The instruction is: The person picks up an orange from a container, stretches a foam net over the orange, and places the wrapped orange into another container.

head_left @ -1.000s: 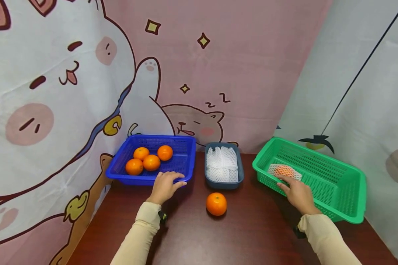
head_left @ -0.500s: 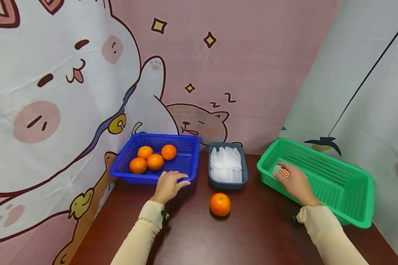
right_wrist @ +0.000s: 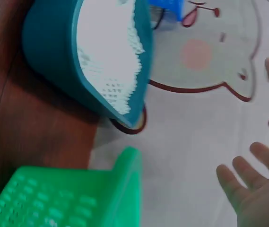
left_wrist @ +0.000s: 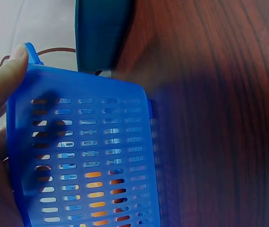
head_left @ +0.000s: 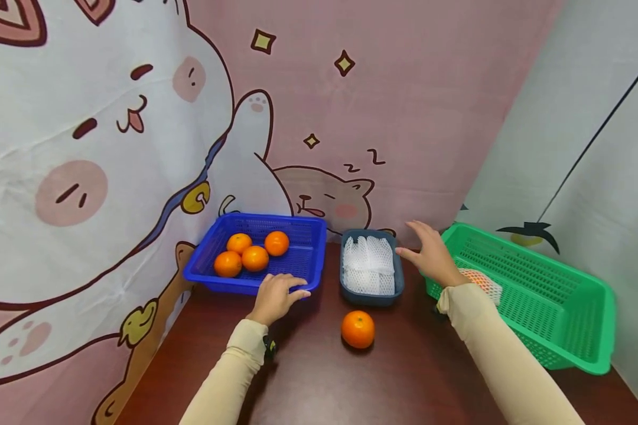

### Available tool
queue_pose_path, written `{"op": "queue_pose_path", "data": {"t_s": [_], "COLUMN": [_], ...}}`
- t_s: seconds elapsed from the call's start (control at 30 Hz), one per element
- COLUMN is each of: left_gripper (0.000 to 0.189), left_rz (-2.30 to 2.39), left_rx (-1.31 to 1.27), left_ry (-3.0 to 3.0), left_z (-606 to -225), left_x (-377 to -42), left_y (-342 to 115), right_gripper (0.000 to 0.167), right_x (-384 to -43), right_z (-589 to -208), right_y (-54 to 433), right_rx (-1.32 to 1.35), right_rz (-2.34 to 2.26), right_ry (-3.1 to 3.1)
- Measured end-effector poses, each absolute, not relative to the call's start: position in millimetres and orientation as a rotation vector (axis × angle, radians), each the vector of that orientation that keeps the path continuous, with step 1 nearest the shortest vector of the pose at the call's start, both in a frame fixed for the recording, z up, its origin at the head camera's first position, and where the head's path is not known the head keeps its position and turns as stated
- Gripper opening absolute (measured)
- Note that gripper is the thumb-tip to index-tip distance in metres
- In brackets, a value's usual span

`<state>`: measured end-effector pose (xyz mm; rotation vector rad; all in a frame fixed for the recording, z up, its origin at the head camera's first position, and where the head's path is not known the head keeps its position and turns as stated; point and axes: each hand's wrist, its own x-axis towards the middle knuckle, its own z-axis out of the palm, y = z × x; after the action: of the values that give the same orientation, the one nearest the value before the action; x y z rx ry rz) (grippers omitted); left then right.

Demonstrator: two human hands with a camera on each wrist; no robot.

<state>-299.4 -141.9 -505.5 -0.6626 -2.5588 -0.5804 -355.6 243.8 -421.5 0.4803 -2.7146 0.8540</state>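
Observation:
My left hand (head_left: 274, 297) grips the front rim of a blue plastic basket (head_left: 312, 274). In the left wrist view its thumb (left_wrist: 12, 71) lies at the rim, beside the slotted wall. Several oranges (head_left: 255, 258) sit in this basket. My right hand (head_left: 430, 255) hovers with spread fingers and holds nothing, between a dark blue-grey bin (head_left: 372, 300) of white foam net sleeves (head_left: 369, 265) and a green basket (head_left: 563, 348). Inside the green basket lies an orange in a white net sleeve (head_left: 486, 284), partly hidden by my right forearm.
A single bare orange (head_left: 358, 329) stands on the dark brown wooden table (head_left: 351, 389), in front of the bin. Behind everything hangs a cloth backdrop (head_left: 404, 118) with cartoon animals, close to the backs of the containers.
My right hand has let go of the netted orange in the green basket and moved left and up towards the bin. The left hand stays on the blue basket's rim. The view shifts slightly.

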Motion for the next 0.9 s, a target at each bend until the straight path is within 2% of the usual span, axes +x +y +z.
{"op": "queue_pose_path", "data": {"t_s": [0.27,0.53,0.9], "left_gripper": [0.03,0.028,0.029], "left_rz": [-0.62,-0.596,-0.537], "left_rx": [-0.664,-0.674,-0.672], "left_ry": [-2.568,-2.536,-2.56], "left_z": [-505.3,-503.3,-505.9], "left_x": [-299.6,-299.6,-301.6], "left_y": [-140.1,-143.3,-143.1], "right_gripper": [0.079,0.082,0.083], "right_x": [-392.1,-414.4,-437.6], "right_z": [-450.3,-478.8,-498.7], "right_y": [217.8,200.3,182.4], "right_rx": [0.526,0.499,0.397], "right_rz": [0.896,0.958,0.929], "right_ry": [-2.78,-2.815,-2.934]}}
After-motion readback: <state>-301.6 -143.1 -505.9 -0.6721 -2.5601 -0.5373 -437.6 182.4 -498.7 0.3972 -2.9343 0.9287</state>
